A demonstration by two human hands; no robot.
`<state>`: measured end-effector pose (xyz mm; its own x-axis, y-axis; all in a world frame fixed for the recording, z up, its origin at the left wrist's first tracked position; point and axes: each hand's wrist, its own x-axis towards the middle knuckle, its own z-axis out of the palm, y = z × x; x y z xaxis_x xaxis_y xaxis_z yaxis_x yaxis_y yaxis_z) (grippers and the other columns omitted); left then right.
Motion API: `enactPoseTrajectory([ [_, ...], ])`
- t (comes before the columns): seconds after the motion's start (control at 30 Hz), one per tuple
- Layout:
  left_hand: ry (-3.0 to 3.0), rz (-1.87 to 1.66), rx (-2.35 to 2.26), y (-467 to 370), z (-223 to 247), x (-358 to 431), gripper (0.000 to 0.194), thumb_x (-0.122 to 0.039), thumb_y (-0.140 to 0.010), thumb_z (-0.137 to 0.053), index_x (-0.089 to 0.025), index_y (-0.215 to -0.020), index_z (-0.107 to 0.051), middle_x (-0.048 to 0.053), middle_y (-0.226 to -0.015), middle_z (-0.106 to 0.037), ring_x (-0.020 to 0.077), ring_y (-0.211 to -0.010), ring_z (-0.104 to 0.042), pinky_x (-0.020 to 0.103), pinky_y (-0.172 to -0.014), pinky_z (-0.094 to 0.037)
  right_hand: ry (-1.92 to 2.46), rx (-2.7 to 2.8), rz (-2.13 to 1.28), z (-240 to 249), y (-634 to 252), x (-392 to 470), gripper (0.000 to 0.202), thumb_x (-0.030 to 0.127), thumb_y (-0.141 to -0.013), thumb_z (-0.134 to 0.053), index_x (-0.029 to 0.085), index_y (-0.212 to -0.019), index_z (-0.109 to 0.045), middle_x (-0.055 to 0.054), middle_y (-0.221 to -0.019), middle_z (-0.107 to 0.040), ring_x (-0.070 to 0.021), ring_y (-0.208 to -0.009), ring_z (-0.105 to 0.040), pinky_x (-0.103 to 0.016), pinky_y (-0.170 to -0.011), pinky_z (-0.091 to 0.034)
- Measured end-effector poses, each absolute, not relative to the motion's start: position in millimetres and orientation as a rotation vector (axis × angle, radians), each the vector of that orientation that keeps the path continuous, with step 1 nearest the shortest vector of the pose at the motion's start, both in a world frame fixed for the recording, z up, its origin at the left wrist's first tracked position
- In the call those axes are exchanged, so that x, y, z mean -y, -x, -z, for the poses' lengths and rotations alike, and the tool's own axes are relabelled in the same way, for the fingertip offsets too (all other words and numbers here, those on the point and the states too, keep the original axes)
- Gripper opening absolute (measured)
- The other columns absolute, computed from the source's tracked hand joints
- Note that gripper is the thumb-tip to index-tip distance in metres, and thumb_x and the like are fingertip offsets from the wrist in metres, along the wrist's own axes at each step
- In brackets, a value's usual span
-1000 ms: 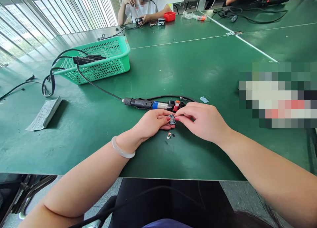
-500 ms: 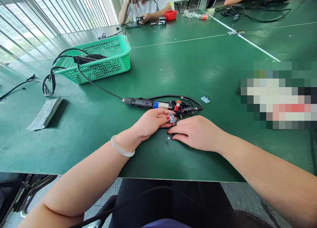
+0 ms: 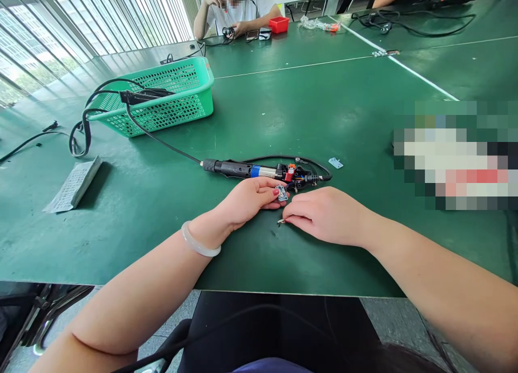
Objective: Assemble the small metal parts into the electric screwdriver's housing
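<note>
Left hand (image 3: 246, 201) was clamped on a small, flat blue-grey plate (image 3: 282, 194), right hand (image 3: 328, 216) was pinched on a tiny pale piece (image 3: 281, 222), toward the green desk (image 3: 259, 265)'s front edge.

Grn table (image 3: 364, 124) | on it: basket (image 3: 162, 103), tool (image 3: 234, 169), plate (image 3: 335, 163), prob. metal

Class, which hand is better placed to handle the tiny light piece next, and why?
Probably the right hand: its fingertips are at the tiny light piece, while the left hand holds the small board.
</note>
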<state>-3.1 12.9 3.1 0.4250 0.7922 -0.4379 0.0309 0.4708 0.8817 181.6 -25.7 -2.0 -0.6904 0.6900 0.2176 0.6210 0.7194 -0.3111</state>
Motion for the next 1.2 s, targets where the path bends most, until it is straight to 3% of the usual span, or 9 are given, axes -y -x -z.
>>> enactPoseTrajectory([
  [0.33,-0.963,-0.602,-1.02,2.9,-3.6,-12.8,0.014,-0.003,-0.083,-0.056,-0.009,-0.092,-0.066,0.005,-0.079,-0.07,0.0093,-0.07,-0.067,0.025,-0.077,-0.053,1.186,2.657,-0.038,2.0,-187.2,24.5,0.02,0.019,-0.085,-0.055,0.019,-0.072,-0.07,0.001,-0.068,-0.067,-0.014,-0.064,-0.061,-0.027,-0.058,-0.038],
  [0.57,-0.971,-0.6,-1.027,2.4,-3.3,-12.3,0.014,-0.003,-0.084,-0.056,-0.01,-0.092,-0.067,0.005,-0.078,-0.07,0.0083,-0.07,-0.065,0.025,-0.077,-0.053,1.109,2.614,-0.287,-0.1,-180.8,28.7,0.013,0.025,-0.086,-0.06,0.024,-0.091,-0.072,0.003,-0.084,-0.071,-0.0127,-0.072,-0.064,-0.026,-0.063,-0.043],
  [0.87,-0.977,-0.615,-1.017,4.1,-2.4,-12.8,0.011,-0.006,-0.08,-0.063,-0.01,-0.09,-0.067,0.005,-0.077,-0.069,0.0079,-0.069,-0.064,0.023,-0.075,-0.053,1.071,2.637,-0.294,6.8,-169.7,27.7,0.017,0.019,-0.089,-0.056,0.021,-0.082,-0.071,0.002,-0.081,-0.068,-0.0117,-0.07,-0.062,-0.025,-0.061,-0.043],
  [1.2,-1.011,-0.615,-0.983,6.7,-1.3,-12.3,0.013,-0.012,-0.078,-0.068,-0.011,-0.091,-0.067,0.007,-0.083,-0.072,0.0101,-0.075,-0.066,0.023,-0.076,-0.053,1.061,2.741,-0.158,6.3,-163.2,32.8,0.021,0.021,-0.094,-0.047,0.018,-0.083,-0.065,0.0,-0.078,-0.063,-0.011,-0.061,-0.055,-0.026,-0.053,-0.032],
])
